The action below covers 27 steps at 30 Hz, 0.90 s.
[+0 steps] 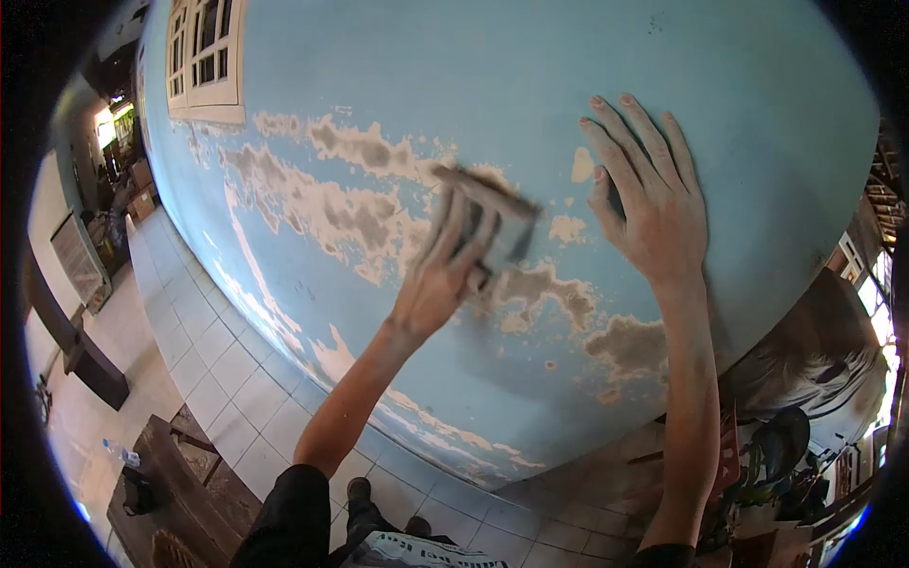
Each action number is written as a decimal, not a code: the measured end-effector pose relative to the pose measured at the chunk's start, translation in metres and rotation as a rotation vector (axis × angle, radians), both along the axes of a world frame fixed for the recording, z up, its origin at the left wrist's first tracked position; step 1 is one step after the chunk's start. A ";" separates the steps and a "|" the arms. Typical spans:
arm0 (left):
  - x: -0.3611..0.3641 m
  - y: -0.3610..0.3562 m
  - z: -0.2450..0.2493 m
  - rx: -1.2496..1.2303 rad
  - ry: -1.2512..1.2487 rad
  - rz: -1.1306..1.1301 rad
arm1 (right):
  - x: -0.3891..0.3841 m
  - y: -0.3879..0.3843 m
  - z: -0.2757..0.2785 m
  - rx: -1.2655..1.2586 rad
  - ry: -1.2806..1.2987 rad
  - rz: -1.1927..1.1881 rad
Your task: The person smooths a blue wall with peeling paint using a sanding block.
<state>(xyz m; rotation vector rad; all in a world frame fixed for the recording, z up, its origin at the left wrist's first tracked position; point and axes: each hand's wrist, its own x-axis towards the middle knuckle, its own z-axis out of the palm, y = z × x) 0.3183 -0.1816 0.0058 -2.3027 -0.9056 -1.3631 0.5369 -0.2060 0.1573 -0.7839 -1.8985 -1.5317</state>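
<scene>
My left hand [438,268] is closed around a flat, dusty sanding tool [488,192] with a handle, blurred by motion. The tool lies against or very near a light blue wall [426,76], over an area of peeled paint. My right hand [660,213] rests flat on the wall to the right, fingers spread and holding nothing. Bare beige and grey patches [355,213] run across the wall, to the left of the tool and below it. Smaller chipped spots [568,228] show between my two hands.
A cream window frame [216,112] is at the upper left. White floor tiles [232,369] run along the wall's foot. At the lower left stands a wooden bench [175,483]. Plants [781,454] and a draped cover [814,350] are at the right.
</scene>
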 end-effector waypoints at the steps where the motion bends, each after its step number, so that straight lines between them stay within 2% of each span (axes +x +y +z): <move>1: 0.001 0.006 0.006 0.040 -0.113 0.029 | 0.000 0.000 0.000 0.003 -0.004 -0.003; 2: 0.003 0.009 0.010 0.081 -0.227 0.059 | 0.000 0.000 0.000 0.007 -0.009 -0.004; 4: 0.022 -0.001 -0.003 0.033 -0.236 0.030 | -0.001 -0.002 0.000 -0.007 0.002 -0.019; 6: 0.039 -0.004 -0.034 0.126 0.009 -0.083 | -0.002 -0.003 0.002 -0.008 0.004 -0.020; 8: 0.036 -0.003 -0.042 0.076 0.050 -0.042 | 0.000 -0.002 0.000 0.006 -0.001 -0.021; 10: 0.021 0.002 -0.023 0.009 -0.178 0.008 | 0.000 0.000 0.000 0.010 -0.001 -0.016; 11: 0.014 0.002 -0.009 -0.094 -0.360 -0.068 | 0.000 0.000 0.000 0.015 -0.008 -0.019; 12: 0.003 0.005 0.000 -0.122 -0.396 0.016 | 0.000 0.000 0.000 0.010 -0.011 -0.018; 14: 0.009 -0.004 0.005 -0.153 -0.450 -0.032 | -0.001 -0.001 0.000 0.019 -0.001 -0.006; 16: 0.022 0.001 -0.023 -0.061 -0.225 -0.125 | -0.002 -0.004 0.001 0.012 -0.002 -0.013; 17: 0.025 0.000 -0.031 0.081 0.038 -0.036 | -0.002 -0.004 0.002 0.002 -0.005 -0.027; 18: 0.017 0.003 -0.027 0.086 0.037 -0.025 | -0.003 -0.004 0.003 0.006 -0.007 -0.016; 20: -0.009 0.011 -0.013 -0.197 -0.378 -0.235 | -0.001 -0.003 0.001 0.006 -0.006 -0.011; 21: -0.020 0.016 -0.006 -0.254 -0.559 -0.241 | -0.001 -0.003 0.000 -0.004 -0.004 -0.008; 22: -0.027 0.016 0.004 -0.089 -0.552 -0.084 | -0.002 -0.002 0.001 0.002 -0.006 -0.008; 24: -0.021 0.015 0.000 -0.082 -0.456 -0.037 | -0.001 -0.003 0.001 0.014 -0.006 -0.010; 26: -0.006 0.006 -0.015 -0.042 -0.286 -0.154 | -0.002 -0.004 0.001 0.007 0.005 -0.016; 27: -0.005 0.003 -0.016 -0.040 -0.153 -0.052 | -0.003 -0.003 0.002 0.014 0.006 -0.011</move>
